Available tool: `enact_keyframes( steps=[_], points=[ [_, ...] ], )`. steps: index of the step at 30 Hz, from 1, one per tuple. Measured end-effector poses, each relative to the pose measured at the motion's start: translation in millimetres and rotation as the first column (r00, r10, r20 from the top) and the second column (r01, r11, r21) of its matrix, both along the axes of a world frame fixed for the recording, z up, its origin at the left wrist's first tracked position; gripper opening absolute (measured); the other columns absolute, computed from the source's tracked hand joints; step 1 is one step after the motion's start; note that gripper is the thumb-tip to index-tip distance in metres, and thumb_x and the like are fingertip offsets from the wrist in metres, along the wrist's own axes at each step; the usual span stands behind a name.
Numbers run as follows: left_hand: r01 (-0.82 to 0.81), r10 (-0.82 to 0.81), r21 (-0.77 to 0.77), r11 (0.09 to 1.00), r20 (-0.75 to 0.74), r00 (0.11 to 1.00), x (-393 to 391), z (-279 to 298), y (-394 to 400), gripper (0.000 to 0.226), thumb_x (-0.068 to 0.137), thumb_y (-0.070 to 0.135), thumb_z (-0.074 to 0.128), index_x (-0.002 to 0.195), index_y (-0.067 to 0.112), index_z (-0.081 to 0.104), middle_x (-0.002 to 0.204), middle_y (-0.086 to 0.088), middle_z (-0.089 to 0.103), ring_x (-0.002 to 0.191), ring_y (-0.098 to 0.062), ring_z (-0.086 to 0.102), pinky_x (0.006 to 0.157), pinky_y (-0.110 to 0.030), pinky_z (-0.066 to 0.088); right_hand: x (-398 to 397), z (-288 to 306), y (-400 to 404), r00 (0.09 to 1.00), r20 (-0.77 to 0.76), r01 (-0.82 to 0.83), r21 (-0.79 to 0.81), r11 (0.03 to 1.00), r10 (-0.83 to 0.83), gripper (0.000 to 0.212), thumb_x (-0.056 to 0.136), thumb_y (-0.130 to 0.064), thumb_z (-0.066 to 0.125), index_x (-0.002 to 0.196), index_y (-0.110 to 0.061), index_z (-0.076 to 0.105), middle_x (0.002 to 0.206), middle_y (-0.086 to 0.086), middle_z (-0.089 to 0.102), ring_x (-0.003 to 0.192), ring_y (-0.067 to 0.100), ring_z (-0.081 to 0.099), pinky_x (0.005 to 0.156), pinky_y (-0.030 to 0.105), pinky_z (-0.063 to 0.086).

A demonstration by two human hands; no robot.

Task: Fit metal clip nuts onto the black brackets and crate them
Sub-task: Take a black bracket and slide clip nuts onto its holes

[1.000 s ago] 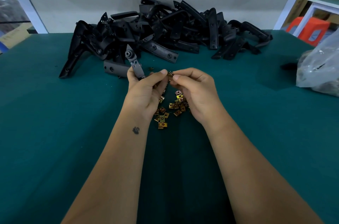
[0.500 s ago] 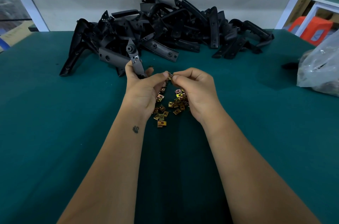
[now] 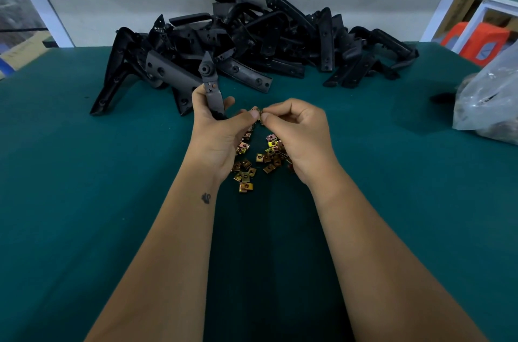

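The small piece pinched between the two hands is hard to make out; it looks like one clip nut (image 3: 257, 111), caught between the left thumb and the right thumb and forefinger, but its shape is mostly covered by fingertips; the lower end of the held bracket (image 3: 212, 89) is hidden in the left hand (image 3: 218, 131), whose fingers curl round it (so this hand grips the bracket and helps pinch the nut at once); the bracket stands roughly upright, its pointed end up, with a small orange spot showing on its face; the right hand (image 3: 297, 140) is curled, fingertips closed on the same nut; part of the loose clip nuts (image 3: 258, 159) lies under both hands, so an exact count cannot be given, though a few dozen brass-coloured pieces show on the green counter (image 3: 84, 187) between the wrists.

Beyond the hands lies the pile of black brackets (image 3: 252, 44), heaped against the grey back wall; they overlap so thickly that they cannot be counted singly; one long piece leans out at the left of the heap and rests its foot on the counter; nothing stands between the hands and the heap.

At the right edge a clear plastic bag (image 3: 487, 106) is cut off by the frame, its contents dark and unclear; behind it an orange stool (image 3: 471, 41) shows partly; at the far left a cardboard box (image 3: 19, 55) is also cut off; two hands, one held bracket, one bag.
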State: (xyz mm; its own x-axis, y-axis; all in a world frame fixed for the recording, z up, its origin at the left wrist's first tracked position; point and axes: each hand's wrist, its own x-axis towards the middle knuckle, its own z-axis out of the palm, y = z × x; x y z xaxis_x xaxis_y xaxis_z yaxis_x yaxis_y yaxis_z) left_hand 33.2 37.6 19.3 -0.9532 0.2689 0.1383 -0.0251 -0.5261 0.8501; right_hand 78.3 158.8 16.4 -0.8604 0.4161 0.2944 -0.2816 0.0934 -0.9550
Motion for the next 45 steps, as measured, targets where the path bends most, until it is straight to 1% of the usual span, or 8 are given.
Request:
enact_keyframes(
  steps=[7, 16, 24, 28, 31, 33, 38, 45],
  points=[
    [-0.009, 0.008, 0.041, 0.999, 0.039, 0.999, 0, 0, 0, 0.067, 0.082, -0.022, 0.059, 0.098, 0.041, 0.044, 0.121, -0.013, 0.042, 0.085, -0.02, 0.068, 0.085, -0.03, 0.057, 0, 0, -4, 1.0, 0.007, -0.028, 0.016, 0.999, 0.028, 0.019, 0.082, 0.004, 0.07, 0.075, -0.014, 0.07, 0.073, -0.008, 0.072, 0.076, 0.003, 0.067, 0.071, 0.015, 0.051],
    [-0.141, 0.141, -0.06, 0.988, -0.013, 0.99, 3, 1, 3, 0.062, 0.078, -0.025, 0.061, 0.106, 0.028, 0.043, 0.111, -0.006, 0.041, 0.101, -0.034, 0.052, 0.099, -0.043, 0.052, -2, 0, -10, 0.996, 0.032, 0.076, 0.091, 0.993, -0.079, 0.022, 0.079, 0.0, 0.073, 0.068, -0.019, 0.07, 0.066, -0.011, 0.07, 0.067, 0.0, 0.063, 0.063, 0.017, 0.051],
    [-0.134, 0.135, -0.027, 0.991, 0.013, 0.991, 0, 1, 0, 0.042, 0.087, -0.007, 0.067, 0.105, 0.022, 0.043, 0.103, -0.004, 0.043, 0.086, -0.014, 0.058, 0.086, -0.03, 0.056, -2, 3, -7, 0.978, 0.044, 0.204, 0.008, 0.979, -0.204, 0.02, 0.083, -0.006, 0.068, 0.07, -0.022, 0.066, 0.072, -0.006, 0.068, 0.072, 0.008, 0.063, 0.071, 0.026, 0.054],
    [-0.173, 0.15, 0.081, 0.982, 0.239, 0.96, -8, 5, -9, 0.021, 0.094, 0.016, 0.065, 0.101, 0.024, 0.047, 0.095, -0.001, 0.044, 0.071, -0.013, 0.047, 0.064, -0.023, 0.05, 0, -3, 8, 0.892, 0.14, 0.382, 0.272, 0.883, -0.43, 0.015, 0.092, -0.012, 0.058, 0.093, -0.025, 0.067, 0.092, -0.013, 0.063, 0.084, -0.002, 0.058, 0.069, 0.009, 0.041],
    [-0.232, 0.165, 0.135, 0.963, 0.384, 0.909, -13, 8, -16, 0.017, 0.094, 0.023, 0.062, 0.104, 0.02, 0.049, 0.087, -0.001, 0.041, 0.065, -0.014, 0.038, 0.052, -0.024, 0.037, 1, -3, 6, 0.891, 0.084, 0.356, 0.482, 0.801, -0.447, 0.018, 0.093, -0.013, 0.057, 0.104, -0.022, 0.068, 0.102, -0.009, 0.057, 0.099, 0.011, 0.058, 0.083, 0.02, 0.046],
    [-0.253, 0.148, 0.19, 0.949, 0.441, 0.885, -14, 10, -19, 0.014, 0.095, 0.028, 0.058, 0.101, 0.018, 0.05, 0.085, -0.002, 0.039, 0.063, -0.015, 0.035, 0.052, -0.025, 0.032, 1, -1, -1, 0.924, 0.048, 0.271, 0.617, 0.739, -0.38, 0.018, 0.091, -0.011, 0.058, 0.1, -0.019, 0.071, 0.097, -0.006, 0.06, 0.097, 0.016, 0.059, 0.086, 0.033, 0.048],
    [-0.287, 0.149, 0.228, 0.93, 0.479, 0.865, -17, 13, -27, 0.019, 0.099, 0.028, 0.042, 0.086, 0.017, 0.045, 0.082, -0.002, 0.037, 0.063, -0.015, 0.034, 0.053, -0.026, 0.031, 1, -1, -15, 0.964, 0.207, -0.092, 0.849, 0.52, -0.168, 0.023, 0.09, -0.012, 0.059, 0.104, -0.019, 0.076, 0.104, 0.003, 0.067, 0.099, 0.024, 0.058, 0.086, 0.036, 0.048],
    [-0.274, 0.154, 0.201, 0.94, 0.466, 0.871, -22, 6, -31, 0.025, 0.097, 0.028, 0.059, 0.116, 0.012, 0.056, 0.1, -0.004, 0.051, 0.077, -0.016, 0.053, 0.061, -0.027, 0.054, -3, -5, -17, 0.954, 0.231, -0.132, 0.896, 0.424, -0.19, 0.019, 0.092, -0.027, 0.065, 0.108, -0.025, 0.075, 0.106, 0.002, 0.065, 0.104, 0.024, 0.05, 0.08, 0.029, 0.032]
  ],
)
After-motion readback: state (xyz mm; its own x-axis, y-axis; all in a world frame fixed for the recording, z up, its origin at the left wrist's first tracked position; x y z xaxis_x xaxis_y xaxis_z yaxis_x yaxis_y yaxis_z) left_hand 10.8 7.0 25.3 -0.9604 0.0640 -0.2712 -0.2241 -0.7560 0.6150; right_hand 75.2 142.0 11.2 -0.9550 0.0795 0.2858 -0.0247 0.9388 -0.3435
